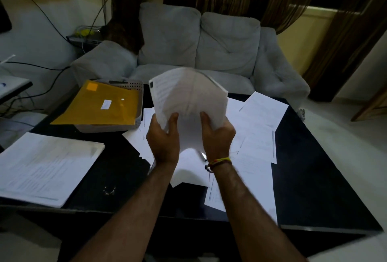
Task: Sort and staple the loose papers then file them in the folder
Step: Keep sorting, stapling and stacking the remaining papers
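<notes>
1. Paper, a whole sheaf of it (188,102), is held up over the middle of the black counter (314,167), raised clear of the loose sheets (261,115) that lie scattered below.
2. The left hand (163,136) holds the sheaf at its lower left corner, thumb across the front and fingers behind; the right hand (217,134) holds the lower right corner the same way. Both grips are closed on the bundle.
3. The sheaf looks light but floppy. Its top is blurred and fanned, so I judge the pages are not yet squared. It will sag or splay if held at one corner only, and single sheets could slide out, since printed paper is slick.
4. The best hold, to my eye, is along the two long edges, or the bottom edge with both hands as now, so it can be tapped even on the counter.
5. Its long axis runs roughly upright, tilting away from the person; the printed face is turned toward them and the top edge points at the grey sofa (199,41).
6. The yellow folder (98,104) lies flat on a grey tray (137,85) at the far left of the counter, and a separate stack of papers (46,165) sits at the near left, well apart from the sheaf.
</notes>
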Demonstrator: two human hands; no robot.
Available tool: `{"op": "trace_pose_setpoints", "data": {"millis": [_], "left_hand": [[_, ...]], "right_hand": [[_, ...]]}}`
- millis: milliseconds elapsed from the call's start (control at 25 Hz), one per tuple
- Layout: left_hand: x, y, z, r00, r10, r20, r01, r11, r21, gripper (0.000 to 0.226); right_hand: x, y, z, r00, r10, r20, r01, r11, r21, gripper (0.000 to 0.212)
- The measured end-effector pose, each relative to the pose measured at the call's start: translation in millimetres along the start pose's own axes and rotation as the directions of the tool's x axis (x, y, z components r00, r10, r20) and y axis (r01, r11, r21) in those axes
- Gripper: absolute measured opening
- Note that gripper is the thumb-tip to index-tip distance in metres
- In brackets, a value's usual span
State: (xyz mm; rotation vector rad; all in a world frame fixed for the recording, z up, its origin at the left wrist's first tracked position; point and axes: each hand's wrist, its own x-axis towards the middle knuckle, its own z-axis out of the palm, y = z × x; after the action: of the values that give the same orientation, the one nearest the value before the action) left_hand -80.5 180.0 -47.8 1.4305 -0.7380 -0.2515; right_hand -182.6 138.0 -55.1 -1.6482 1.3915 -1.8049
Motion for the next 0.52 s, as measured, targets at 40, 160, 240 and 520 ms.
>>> {"op": "trace_pose_setpoints", "data": {"millis": [40, 160, 240, 520], "left_hand": [[-3.8, -9.8, -1.4, 0.999, -0.039, -0.006, 0.039, 0.998, 0.046, 0.039], [-18.9, -36.7, -5.6, 0.997, -0.074, -0.031, 0.077, 0.993, 0.093, 0.037], [-20.4, -40.7, -4.5, 0.998, -0.054, -0.023, 0.056, 0.992, 0.116, 0.038], [-6.6, -65.9, 9.8, 0.984, -0.165, 0.064, 0.162, 0.985, 0.049, 0.04]], "right_hand": [[-6.3, 3.6, 1.4, 0.997, 0.065, 0.036, -0.065, 0.998, -0.005, 0.025], [-29.7, 26.2, 2.2, 0.993, 0.055, 0.101, -0.05, 0.997, -0.056, 0.021], [-31.7, 35.6, 2.8, 0.998, 0.019, 0.057, -0.014, 0.997, -0.074, 0.019], [-4.8, 57.3, -16.2, 0.984, 0.144, 0.106, -0.144, 0.99, -0.013, 0.029]]}}
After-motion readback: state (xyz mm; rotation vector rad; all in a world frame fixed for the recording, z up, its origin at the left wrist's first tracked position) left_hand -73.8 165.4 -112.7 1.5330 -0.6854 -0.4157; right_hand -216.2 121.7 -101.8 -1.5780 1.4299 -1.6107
